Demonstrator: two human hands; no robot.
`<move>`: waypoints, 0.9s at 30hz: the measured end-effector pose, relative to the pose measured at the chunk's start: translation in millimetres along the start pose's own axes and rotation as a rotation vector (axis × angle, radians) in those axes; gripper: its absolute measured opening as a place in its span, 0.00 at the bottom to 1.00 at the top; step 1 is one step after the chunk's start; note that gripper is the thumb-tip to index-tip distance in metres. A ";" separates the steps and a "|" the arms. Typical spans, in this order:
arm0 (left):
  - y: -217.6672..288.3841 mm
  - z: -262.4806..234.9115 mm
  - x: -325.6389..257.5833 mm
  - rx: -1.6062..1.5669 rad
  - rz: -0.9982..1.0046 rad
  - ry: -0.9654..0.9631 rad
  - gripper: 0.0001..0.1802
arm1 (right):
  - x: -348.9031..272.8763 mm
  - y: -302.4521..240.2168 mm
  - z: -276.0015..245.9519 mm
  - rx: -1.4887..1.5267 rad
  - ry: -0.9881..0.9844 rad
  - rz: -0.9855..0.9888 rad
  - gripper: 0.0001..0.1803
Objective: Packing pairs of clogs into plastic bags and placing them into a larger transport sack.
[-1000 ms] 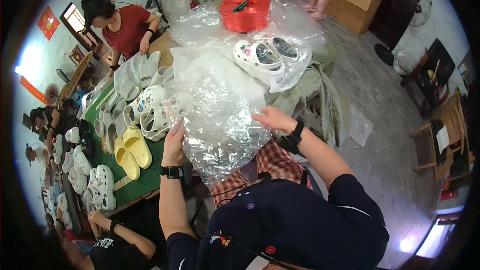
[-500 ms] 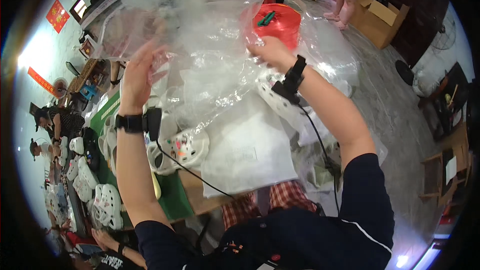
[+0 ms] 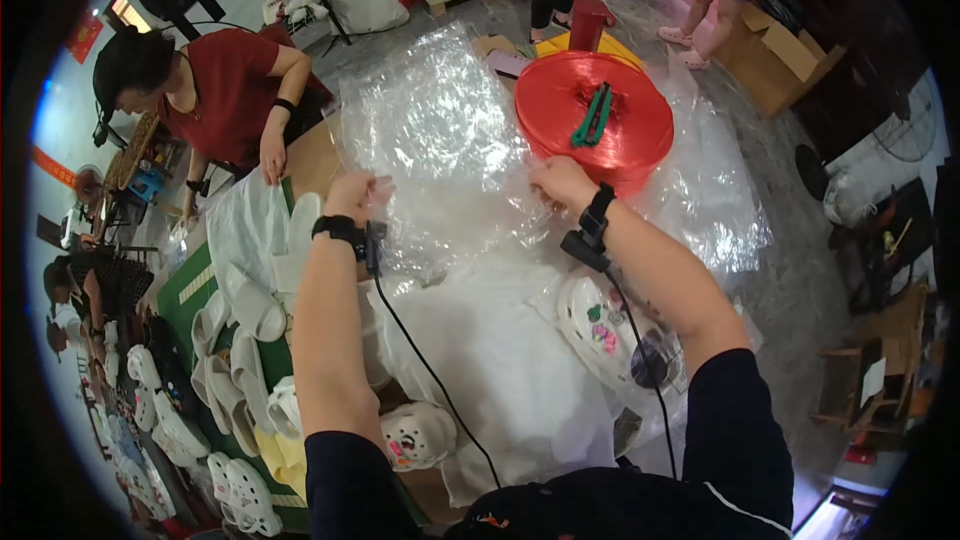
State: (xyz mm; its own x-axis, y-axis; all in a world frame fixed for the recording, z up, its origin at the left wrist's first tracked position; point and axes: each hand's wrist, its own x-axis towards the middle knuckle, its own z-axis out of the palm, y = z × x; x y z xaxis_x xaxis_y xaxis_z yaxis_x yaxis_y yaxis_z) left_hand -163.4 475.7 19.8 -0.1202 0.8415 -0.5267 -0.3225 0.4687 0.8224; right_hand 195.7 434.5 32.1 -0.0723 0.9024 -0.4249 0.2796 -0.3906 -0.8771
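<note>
While the 2 hands (image 3: 565, 183) pinch clear plastic (image 3: 445, 160), a red roll (image 3: 555, 105) sits nearby.

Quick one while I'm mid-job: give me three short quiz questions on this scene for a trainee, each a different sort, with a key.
1. True or false: a green tool lies on top of the red roll.
2. Multiple choice: what is spread between the left hand and the right hand?
A) A cardboard box
B) Clear plastic
C) A pair of yellow slippers
3. Short answer: which of those two hands is nearer the red roll?

Key:
1. True
2. B
3. The right hand
</note>
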 end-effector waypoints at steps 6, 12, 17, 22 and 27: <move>9.6 75.6 -50.8 1.346 0.732 0.498 0.30 | 9.8 13.1 2.2 0.046 0.045 0.094 0.08; -23.6 136.1 -75.1 1.651 0.834 -0.558 0.54 | 10.4 5.7 19.4 -0.073 0.143 0.029 0.11; -50.3 165.3 -79.2 1.949 0.695 -0.514 0.62 | 13.5 16.7 13.3 -0.022 0.109 0.014 0.11; -59.2 153.6 -45.0 1.927 0.454 -0.674 0.51 | -20.7 -16.8 19.5 -0.649 0.115 -0.348 0.25; -54.3 160.0 -40.1 1.886 0.446 -0.735 0.51 | -13.2 -84.1 -34.4 -1.068 0.427 -0.595 0.46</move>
State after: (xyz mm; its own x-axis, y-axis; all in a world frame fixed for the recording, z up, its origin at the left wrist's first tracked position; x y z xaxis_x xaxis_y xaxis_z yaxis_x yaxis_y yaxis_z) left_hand 9.2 459.5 30.6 0.5680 0.6528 -0.5012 0.8180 -0.5152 0.2560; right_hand 206.1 461.7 119.2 -0.1948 0.9498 0.2449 0.9459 0.2479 -0.2092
